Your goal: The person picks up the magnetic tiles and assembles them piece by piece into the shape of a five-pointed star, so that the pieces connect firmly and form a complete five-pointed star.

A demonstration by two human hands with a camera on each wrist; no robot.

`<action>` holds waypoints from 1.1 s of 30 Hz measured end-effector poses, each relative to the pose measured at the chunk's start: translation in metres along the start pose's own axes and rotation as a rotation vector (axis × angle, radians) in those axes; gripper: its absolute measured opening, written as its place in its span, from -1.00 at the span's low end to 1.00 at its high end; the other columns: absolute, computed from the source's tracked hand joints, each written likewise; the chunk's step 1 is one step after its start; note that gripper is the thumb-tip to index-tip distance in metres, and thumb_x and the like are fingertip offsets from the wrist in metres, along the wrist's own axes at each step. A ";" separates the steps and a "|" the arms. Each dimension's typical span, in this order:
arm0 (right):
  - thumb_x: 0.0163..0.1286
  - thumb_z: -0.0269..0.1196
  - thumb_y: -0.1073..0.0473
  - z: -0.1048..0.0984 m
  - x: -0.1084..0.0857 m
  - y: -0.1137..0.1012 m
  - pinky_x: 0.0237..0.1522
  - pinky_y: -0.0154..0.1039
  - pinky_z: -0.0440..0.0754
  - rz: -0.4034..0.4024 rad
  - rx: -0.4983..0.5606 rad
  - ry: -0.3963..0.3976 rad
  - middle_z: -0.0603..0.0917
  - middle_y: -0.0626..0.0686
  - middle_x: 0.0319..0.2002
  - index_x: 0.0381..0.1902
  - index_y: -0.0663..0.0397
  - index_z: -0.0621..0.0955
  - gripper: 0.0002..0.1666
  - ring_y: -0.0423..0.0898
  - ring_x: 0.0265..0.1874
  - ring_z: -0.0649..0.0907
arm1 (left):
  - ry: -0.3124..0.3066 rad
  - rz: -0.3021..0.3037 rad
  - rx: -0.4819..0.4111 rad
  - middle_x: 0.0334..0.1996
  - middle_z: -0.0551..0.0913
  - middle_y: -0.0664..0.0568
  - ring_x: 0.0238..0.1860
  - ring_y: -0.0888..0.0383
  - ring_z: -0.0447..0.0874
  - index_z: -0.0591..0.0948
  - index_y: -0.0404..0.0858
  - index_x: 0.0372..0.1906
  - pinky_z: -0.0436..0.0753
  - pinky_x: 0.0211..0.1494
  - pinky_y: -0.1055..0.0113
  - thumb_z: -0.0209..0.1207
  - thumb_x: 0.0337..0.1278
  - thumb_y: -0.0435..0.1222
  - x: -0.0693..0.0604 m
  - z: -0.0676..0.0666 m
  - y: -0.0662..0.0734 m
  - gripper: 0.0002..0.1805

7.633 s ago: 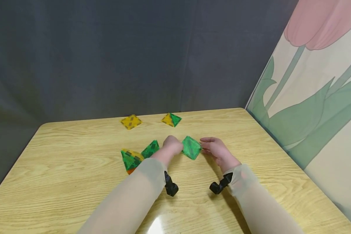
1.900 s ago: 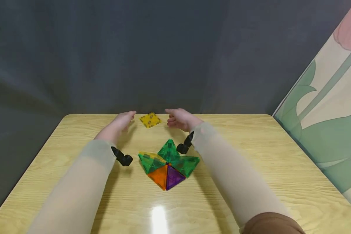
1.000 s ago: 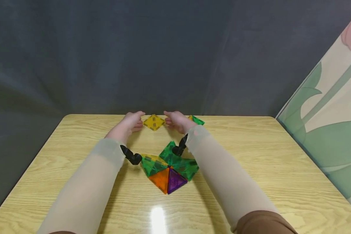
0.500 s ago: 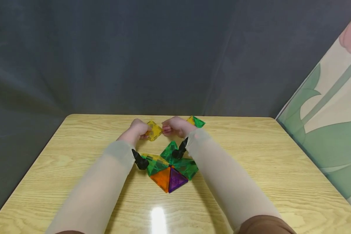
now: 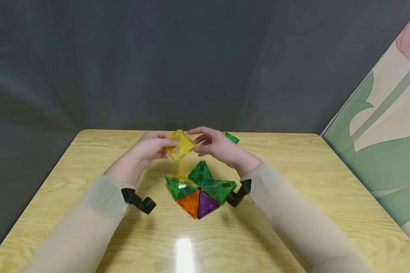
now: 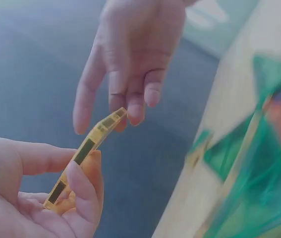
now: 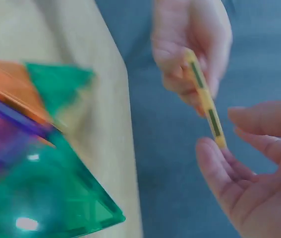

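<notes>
Above the table's far part, my left hand [image 5: 150, 146] pinches a yellow rhombus of two joined magnetic tiles [image 5: 185, 146] between thumb and fingers. In the left wrist view the yellow pair [image 6: 88, 146] is seen edge-on, slightly bent at its joint. My right hand [image 5: 222, 148] is at the pair's right corner, thumb and fingers parted around it; whether they touch it is unclear. Nearer me on the table stands a fan of magnetic tiles: green ones [image 5: 201, 175], some yellow behind the left green one, then orange [image 5: 190, 203] and purple [image 5: 206, 203] triangles.
A flat yellow and green tile pair [image 5: 231, 137] lies at the table's far edge, partly hidden behind my right hand. The wooden table [image 5: 287, 170] ends at a dark curtain [image 5: 157, 64]. To the right is a tulip-patterned panel [image 5: 393, 151].
My left hand has taken hold of the yellow pair, first drawing it nearer, then lifting it off the table. My right hand has turned and spread its fingers beside it.
</notes>
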State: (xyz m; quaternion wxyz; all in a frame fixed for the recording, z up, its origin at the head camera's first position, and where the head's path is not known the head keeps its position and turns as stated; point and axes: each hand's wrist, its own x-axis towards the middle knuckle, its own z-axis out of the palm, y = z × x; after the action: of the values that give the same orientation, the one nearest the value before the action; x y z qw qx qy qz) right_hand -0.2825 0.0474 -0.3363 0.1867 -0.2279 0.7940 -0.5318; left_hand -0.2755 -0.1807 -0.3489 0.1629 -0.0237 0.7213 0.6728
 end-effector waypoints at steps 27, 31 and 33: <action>0.43 0.20 0.34 0.083 -0.129 0.047 -0.32 -0.14 0.74 0.031 0.398 0.040 0.62 0.49 -0.34 -0.21 0.59 0.52 -0.74 -0.05 -0.45 0.70 | -0.466 0.163 -0.123 -0.10 0.60 -0.15 -0.38 0.12 0.59 0.50 -0.49 0.20 0.62 -0.32 0.36 0.02 0.44 -0.32 -0.105 0.021 -0.081 -0.61; 0.43 0.21 0.35 0.085 -0.127 0.052 -0.35 -0.17 0.73 0.025 0.343 0.084 0.64 0.42 -0.37 -0.24 0.52 0.52 -0.79 -0.04 -0.45 0.69 | -0.561 0.156 -0.223 -0.32 0.67 -0.12 -0.34 0.13 0.62 0.46 -0.53 0.24 0.60 -0.33 0.40 0.02 0.30 -0.47 -0.101 0.013 -0.089 -0.57; 0.42 0.22 0.33 0.087 -0.127 0.053 -0.38 -0.20 0.71 0.006 0.260 0.125 0.65 0.35 -0.40 -0.28 0.44 0.55 -0.82 -0.04 -0.47 0.67 | -0.566 0.172 -0.180 -0.36 0.69 -0.11 -0.38 0.17 0.62 0.48 -0.53 0.21 0.59 -0.36 0.43 0.07 0.33 -0.45 -0.100 0.012 -0.091 -0.60</action>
State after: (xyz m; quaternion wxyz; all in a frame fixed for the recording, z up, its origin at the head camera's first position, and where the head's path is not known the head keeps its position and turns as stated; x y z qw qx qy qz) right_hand -0.1397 0.0704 -0.4105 0.1665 -0.1661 0.7291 -0.6427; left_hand -0.1555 -0.1957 -0.4107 0.2969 0.2112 0.5840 0.7254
